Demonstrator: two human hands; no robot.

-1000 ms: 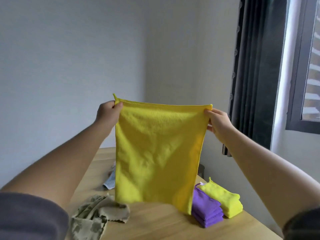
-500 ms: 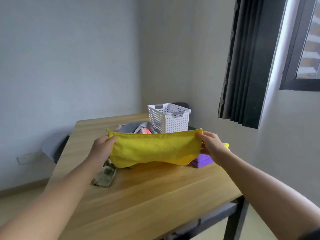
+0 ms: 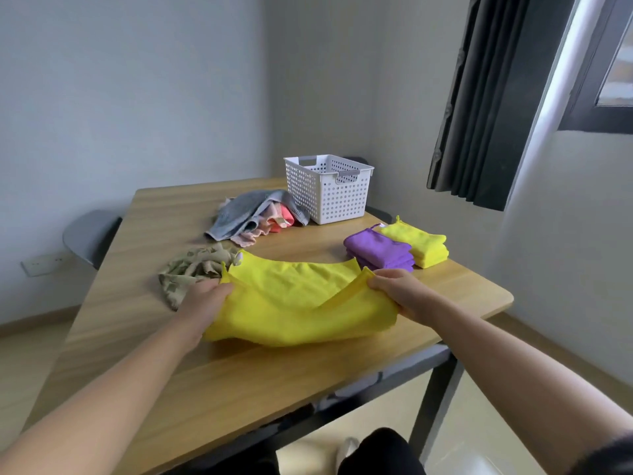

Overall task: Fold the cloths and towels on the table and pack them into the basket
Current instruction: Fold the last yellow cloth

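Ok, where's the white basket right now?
In the head view the white basket stands at the far end of the table, just right of the grey towel pile and behind the folded purple cloths.

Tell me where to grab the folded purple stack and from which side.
Probably pinch the purple stack top and bottom along its near-left long edge, where the layers show, coming from the near left. The folded yellow stack sits against its far-right side, while bare table lies to its left.
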